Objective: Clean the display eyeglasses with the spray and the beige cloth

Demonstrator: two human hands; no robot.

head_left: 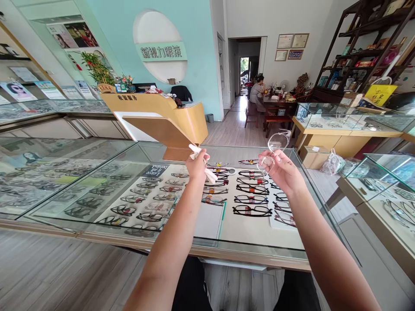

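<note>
My right hand [281,169] is raised over the glass counter and pinches a pair of clear-framed glasses [275,146] by the lower lens, the frame standing above my fingers. My left hand [197,165] is closed around a crumpled white cloth [203,163], whose ends stick out above and below the fist. The two hands are about a forearm's width apart, both held above the glass display case [136,149]. Under the glass lie rows of several spectacle frames [251,199] on white trays.
More glass cases run along the left wall [39,108] and on the right [382,190]. A wooden reception desk [162,116] stands behind the case. A person sits at a dark table [257,93] in the back, beside tall dark shelves [359,56].
</note>
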